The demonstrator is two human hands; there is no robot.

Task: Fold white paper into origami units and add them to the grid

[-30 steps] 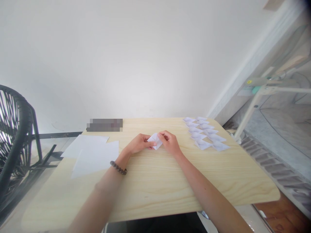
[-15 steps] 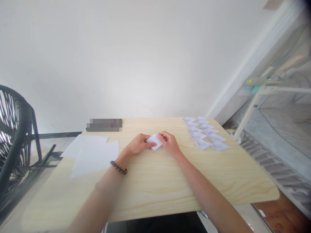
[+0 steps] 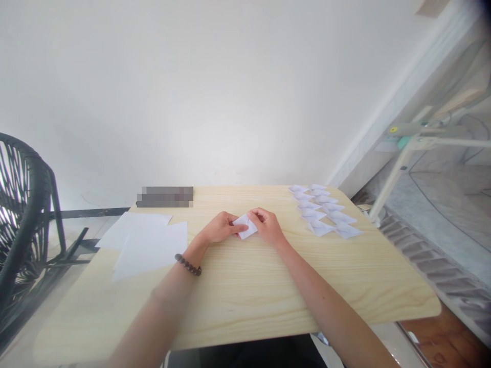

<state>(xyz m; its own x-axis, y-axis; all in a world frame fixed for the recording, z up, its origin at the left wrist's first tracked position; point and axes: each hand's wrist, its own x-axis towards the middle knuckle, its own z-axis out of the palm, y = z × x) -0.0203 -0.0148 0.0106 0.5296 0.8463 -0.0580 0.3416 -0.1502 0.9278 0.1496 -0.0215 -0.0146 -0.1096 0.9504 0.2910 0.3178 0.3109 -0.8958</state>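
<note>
A small folded piece of white paper (image 3: 247, 228) is held between both hands over the middle of the table. My left hand (image 3: 220, 226) grips its left side, with the thumb lying across the front face. At the upper right edge my right hand (image 3: 266, 225) pinches the paper between thumb and fingers. A dark beaded bracelet (image 3: 187, 264) circles the left wrist. To the right stand several folded white paper boats (image 3: 320, 228) in two rows. Flat white paper sheets (image 3: 149, 250) lie overlapping on the left.
The pale wooden table (image 3: 238, 301) backs against a white wall (image 3: 238, 92). A blurred-out dark object (image 3: 164, 197) lies at the back left. Beside the table are a black woven chair (image 3: 34, 204) on the left and a white metal frame (image 3: 399, 174) on the right.
The folded paper has turned slightly and shows a little more of its lower right face. Both hands have stayed nearly in place, still gripping it.
</note>
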